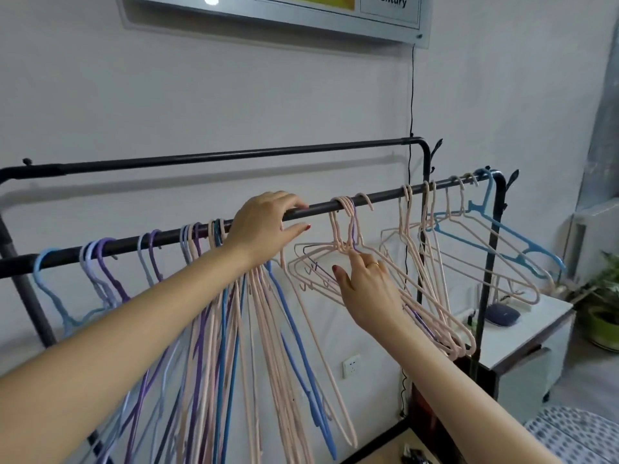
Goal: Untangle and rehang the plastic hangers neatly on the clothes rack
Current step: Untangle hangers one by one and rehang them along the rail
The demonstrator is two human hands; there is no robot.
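A black clothes rack has a front rail [321, 205] and a rear rail [234, 154]. Blue, purple and pink plastic hangers [207, 329] crowd the front rail's left half, many hanging steeply tilted and crossed. My left hand [264, 226] rests on the front rail, fingers over the top and thumb underneath. Just right of it hangs a bunch of pink hangers [338, 259] with a purple one among them. My right hand [365, 289] pinches this bunch at the necks below the hooks. More pink hangers and a blue hanger [485, 229] hang further right.
A white cabinet [529, 333] with a dark round object [502, 314] stands behind the rack's right post. A potted plant [606, 306] sits at the far right. A black cable [411, 95] runs down the wall from a framed sign. A patterned cushion [579, 437] lies at the lower right.
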